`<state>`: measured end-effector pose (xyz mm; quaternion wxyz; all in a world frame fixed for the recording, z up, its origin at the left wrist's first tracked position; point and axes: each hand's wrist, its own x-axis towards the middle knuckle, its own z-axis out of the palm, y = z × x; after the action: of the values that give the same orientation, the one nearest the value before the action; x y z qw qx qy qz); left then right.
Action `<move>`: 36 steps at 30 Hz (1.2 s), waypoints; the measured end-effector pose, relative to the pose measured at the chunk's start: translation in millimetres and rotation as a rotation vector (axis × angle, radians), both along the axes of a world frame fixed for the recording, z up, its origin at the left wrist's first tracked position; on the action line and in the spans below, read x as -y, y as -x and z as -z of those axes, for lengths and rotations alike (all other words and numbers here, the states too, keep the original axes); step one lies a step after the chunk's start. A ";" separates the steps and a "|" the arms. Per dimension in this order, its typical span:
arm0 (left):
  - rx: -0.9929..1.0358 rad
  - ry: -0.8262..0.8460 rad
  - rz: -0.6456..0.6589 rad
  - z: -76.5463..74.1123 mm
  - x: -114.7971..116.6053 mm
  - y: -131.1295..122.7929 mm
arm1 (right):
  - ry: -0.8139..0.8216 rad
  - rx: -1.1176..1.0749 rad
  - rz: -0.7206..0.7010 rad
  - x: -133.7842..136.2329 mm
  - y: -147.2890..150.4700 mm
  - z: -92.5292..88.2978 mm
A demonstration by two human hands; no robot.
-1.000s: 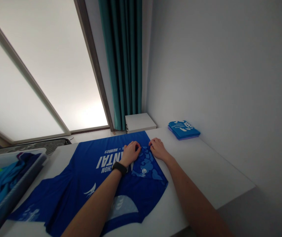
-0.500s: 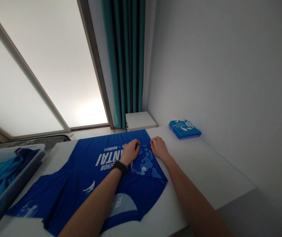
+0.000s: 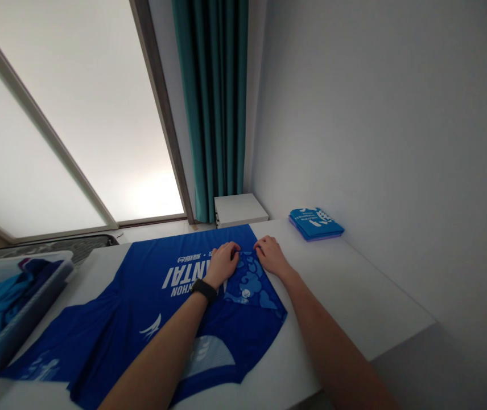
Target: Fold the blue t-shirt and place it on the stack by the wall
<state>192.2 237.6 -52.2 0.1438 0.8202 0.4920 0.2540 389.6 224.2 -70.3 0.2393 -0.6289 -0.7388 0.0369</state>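
A blue jersey with white lettering (image 3: 158, 296) lies spread flat on a white table (image 3: 346, 285). Part of it is folded over as a flap with a cloud pattern (image 3: 247, 279). My left hand (image 3: 222, 265), with a black band on its wrist, grips the flap's upper edge. My right hand (image 3: 271, 256) holds the flap's other side, with its fingertips close to those of my left hand. A folded stack of blue garments (image 3: 316, 223) lies farther along the table, out of reach of both hands.
A grey plastic bin (image 3: 25, 327) holding blue clothes stands at the table's left. A white cabinet (image 3: 240, 209) and a teal curtain (image 3: 209, 102) are beyond the far end. A wall (image 3: 375, 114) runs along the right side.
The whole scene has shifted slightly as my head moved. Both hands remain at the upper edge of the cloud-patterned flap, with no clear change in the fold.
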 end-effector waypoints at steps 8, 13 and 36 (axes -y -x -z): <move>-0.075 -0.048 -0.031 -1.0 2.9 -0.6 | 0.014 0.055 0.053 -0.2 -2.4 2.7; -0.071 -0.064 -0.029 -0.5 3.0 -0.4 | 0.010 0.056 0.063 -0.8 -0.9 4.2; -0.088 -0.032 0.248 -50.0 29.9 25.7 | -0.036 -0.094 0.001 4.2 -2.2 8.9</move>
<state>166.5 207.6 -2.3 0.1392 0.8873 0.3884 0.2061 391.8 220.1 -79.2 0.2849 -0.6225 -0.7270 0.0528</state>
